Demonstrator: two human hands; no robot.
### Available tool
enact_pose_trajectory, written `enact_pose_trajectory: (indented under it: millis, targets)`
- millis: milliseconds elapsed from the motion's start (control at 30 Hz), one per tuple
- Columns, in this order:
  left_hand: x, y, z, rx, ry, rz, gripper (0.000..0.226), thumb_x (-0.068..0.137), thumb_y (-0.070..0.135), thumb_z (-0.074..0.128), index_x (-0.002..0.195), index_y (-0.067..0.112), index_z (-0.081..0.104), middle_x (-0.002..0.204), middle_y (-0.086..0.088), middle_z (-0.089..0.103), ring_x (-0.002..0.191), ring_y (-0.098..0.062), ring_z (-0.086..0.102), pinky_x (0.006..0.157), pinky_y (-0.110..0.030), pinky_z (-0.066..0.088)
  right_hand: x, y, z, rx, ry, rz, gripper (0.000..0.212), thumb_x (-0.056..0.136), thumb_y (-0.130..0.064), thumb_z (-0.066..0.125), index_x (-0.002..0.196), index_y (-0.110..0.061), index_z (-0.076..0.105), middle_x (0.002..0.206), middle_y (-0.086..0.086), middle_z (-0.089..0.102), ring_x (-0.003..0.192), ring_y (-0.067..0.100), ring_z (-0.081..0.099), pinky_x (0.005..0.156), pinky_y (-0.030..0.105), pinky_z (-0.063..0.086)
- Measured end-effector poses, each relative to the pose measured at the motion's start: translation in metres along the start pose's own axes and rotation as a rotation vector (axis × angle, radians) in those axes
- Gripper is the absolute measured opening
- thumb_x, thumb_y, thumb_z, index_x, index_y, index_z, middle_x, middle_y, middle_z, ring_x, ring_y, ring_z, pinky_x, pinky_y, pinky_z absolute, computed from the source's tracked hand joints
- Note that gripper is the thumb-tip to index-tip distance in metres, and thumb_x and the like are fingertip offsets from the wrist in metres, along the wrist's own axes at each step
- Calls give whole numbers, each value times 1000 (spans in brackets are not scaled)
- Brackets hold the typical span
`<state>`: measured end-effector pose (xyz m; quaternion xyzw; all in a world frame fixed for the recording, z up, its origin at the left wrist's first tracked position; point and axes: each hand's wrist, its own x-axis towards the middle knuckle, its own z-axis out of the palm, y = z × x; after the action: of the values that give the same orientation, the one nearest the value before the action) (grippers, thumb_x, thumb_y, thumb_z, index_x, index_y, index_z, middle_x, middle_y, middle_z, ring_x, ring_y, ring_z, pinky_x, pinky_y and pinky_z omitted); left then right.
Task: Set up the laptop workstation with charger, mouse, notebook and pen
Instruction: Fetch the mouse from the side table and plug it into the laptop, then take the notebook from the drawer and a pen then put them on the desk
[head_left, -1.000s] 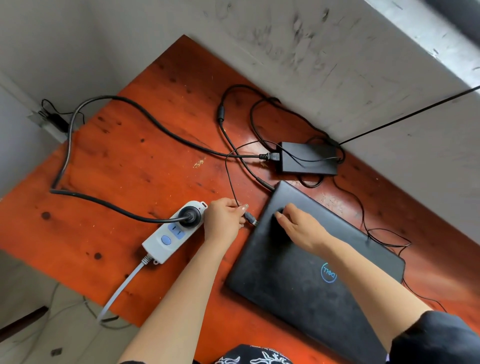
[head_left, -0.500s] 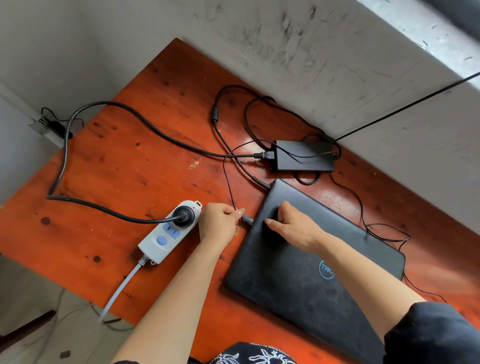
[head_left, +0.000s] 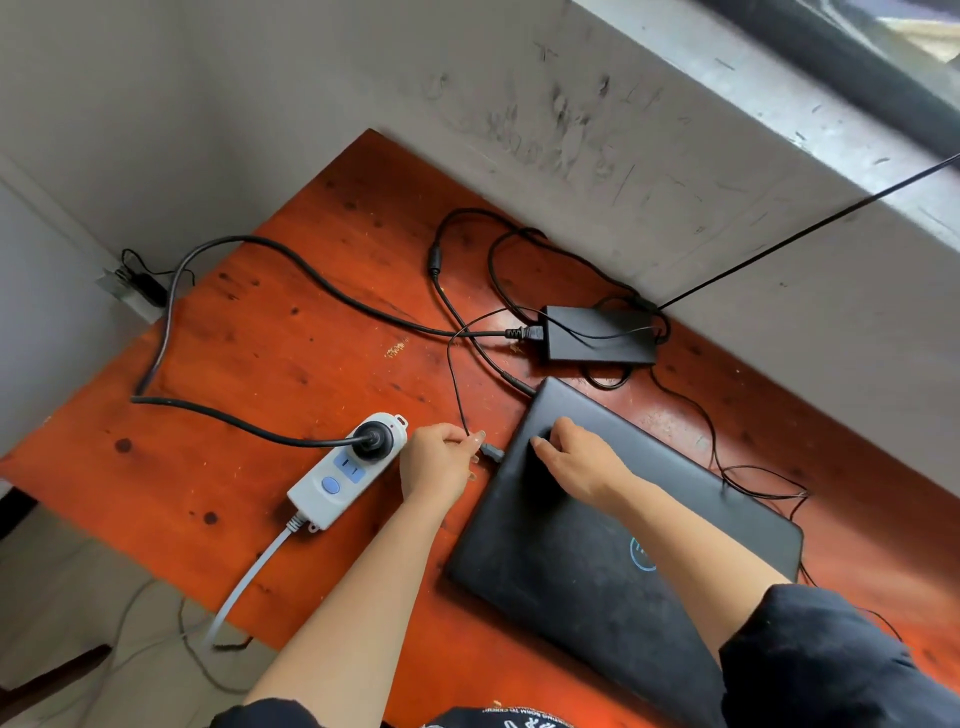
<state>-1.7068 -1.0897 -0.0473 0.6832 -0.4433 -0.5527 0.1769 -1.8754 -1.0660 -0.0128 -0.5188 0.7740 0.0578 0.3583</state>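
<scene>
Dell laptop (head_left: 623, 545), closed: near-right on surface (head_left: 311, 364). Cable plug (head_left: 491, 451): in pinch grip of left hand (head_left: 436, 467), just beside laptop's left edge. Right hand (head_left: 576, 462): pressing on laptop, grasping nothing. Advised: align plug squarely, push gently.

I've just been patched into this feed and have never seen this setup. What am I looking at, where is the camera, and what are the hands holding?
There is no machine: these are a person's two bare hands, filmed by one wide-angle camera worn on their head, looking down at an orange-red wooden table. On it lie a closed black laptop, a black charger brick and a white power strip with a thick black cable plugged in. The left hand pinches the small plug of a thin black cable, just beside the laptop's edge. The right hand rests on the laptop's lid and holds nothing. No mouse, notebook or pen shows.
</scene>
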Motion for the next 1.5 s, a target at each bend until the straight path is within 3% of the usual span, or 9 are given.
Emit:
enact_pose_trajectory:
  millis: [67, 167, 233, 367, 567, 867, 1033, 1267, 1500]
  targets:
    - [1, 1, 1, -14, 6, -11, 20, 83, 29, 71, 85, 10, 71, 65, -1, 68, 44, -11, 62, 46, -18, 47, -3, 0, 3, -10, 83, -13, 28, 99, -36, 39, 84, -12, 42, 94, 10, 59, 88, 31, 54, 67, 33, 33]
    - [-5, -1, 2, -26, 41, -17, 25, 77, 36, 73, 93, 19, 62, 82, -5, 73, 67, -23, 70, 71, -34, 58, -15, -1, 8, -8, 128, -39, 26, 98, -33, 39, 87, -10, 44, 94, 12, 58, 87, 30, 53, 68, 33, 34]
    - [-9, -4, 5, 8, 61, -5, 32, 77, 41, 71, 99, 20, 61, 95, -7, 73, 85, -28, 70, 82, -40, 56, -20, -2, 9, -20, 138, -68, 26, 98, -32, 39, 89, -9, 46, 96, 13, 59, 83, 28, 51, 68, 33, 36]
    - [-48, -10, 1, 96, 102, 57, 26, 86, 36, 64, 105, 18, 61, 97, -4, 71, 97, -26, 65, 82, -32, 49, -44, -1, 14, -71, 162, -206, 27, 98, -33, 40, 95, -7, 48, 101, 12, 58, 87, 29, 52, 70, 33, 38]
    - [-115, -45, -17, 292, 282, 120, 26, 93, 30, 53, 118, 23, 54, 115, 0, 62, 115, -21, 52, 93, -36, 46, -87, -12, 38, -134, 180, -439, 20, 94, -31, 45, 93, -11, 46, 104, 10, 56, 97, 31, 54, 74, 35, 42]
    - [-231, -126, -71, 290, 584, -13, 24, 94, 20, 51, 116, 11, 58, 119, -12, 56, 119, -29, 45, 99, -31, 33, -167, -70, 93, -419, 83, -754, 34, 95, -33, 44, 119, -10, 47, 127, 10, 51, 118, 31, 46, 93, 43, 43]
    - [-307, -184, -126, 391, 721, -194, 27, 95, 27, 47, 119, 18, 56, 120, -5, 54, 119, -25, 44, 97, -34, 41, -221, -129, 140, -549, -10, -905, 36, 94, -32, 43, 122, -11, 46, 131, 9, 47, 124, 30, 41, 97, 43, 38]
    - [-423, -279, -224, 329, 961, -397, 29, 93, 27, 49, 118, 16, 60, 121, -9, 55, 119, -28, 47, 93, -39, 45, -338, -234, 245, -719, -114, -1206, 45, 93, -31, 42, 132, -10, 42, 135, 9, 45, 126, 29, 40, 99, 44, 37]
    - [-534, -409, -306, 237, 1037, -587, 27, 95, 28, 48, 118, 17, 58, 118, -6, 55, 115, -25, 48, 91, -38, 47, -463, -326, 384, -846, -218, -1392, 48, 93, -32, 45, 135, -10, 39, 137, 11, 43, 127, 31, 39, 101, 45, 37]
